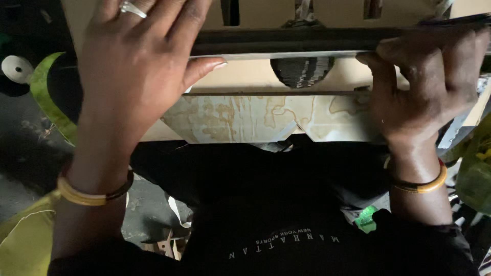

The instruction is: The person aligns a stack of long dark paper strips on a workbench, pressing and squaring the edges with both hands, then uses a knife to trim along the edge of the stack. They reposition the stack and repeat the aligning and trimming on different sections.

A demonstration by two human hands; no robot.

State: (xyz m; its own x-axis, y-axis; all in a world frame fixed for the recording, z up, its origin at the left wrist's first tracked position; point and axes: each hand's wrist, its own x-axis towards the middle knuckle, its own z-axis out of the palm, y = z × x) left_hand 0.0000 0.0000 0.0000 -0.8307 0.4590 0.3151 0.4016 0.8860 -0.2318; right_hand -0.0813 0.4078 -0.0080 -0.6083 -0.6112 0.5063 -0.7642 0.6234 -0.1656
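Floor at left: dark ground [25,148] with a white round spool-like thing [17,69] and a yellow-green sheet [48,99] lying beside it.
Left hand: the left hand [135,66] lies flat, palm down, fingers spread and gripping nothing; a silver ring [132,8] sits on one finger and a yellow and dark bangle [92,197] circles the wrist.
What it rests on: the hand presses on a pale board [255,76] with slots cut in its upper part; the thumb tip reaches the near edge of the bar.
Bar: a long dark bar [286,41] with a bright metal lower edge runs across the board, from beside the left thumb to the right fist.
Under the board: a stained, mottled sheet [240,120] shows below a thin rod, and a stack of dark ribbed material [302,71] shows in a rounded cut-out; what it is cannot be told.
Right hand: the right hand [429,87] is closed around the bar's right end, fingers curled over it.
Right wrist: an orange and dark bangle [422,186].
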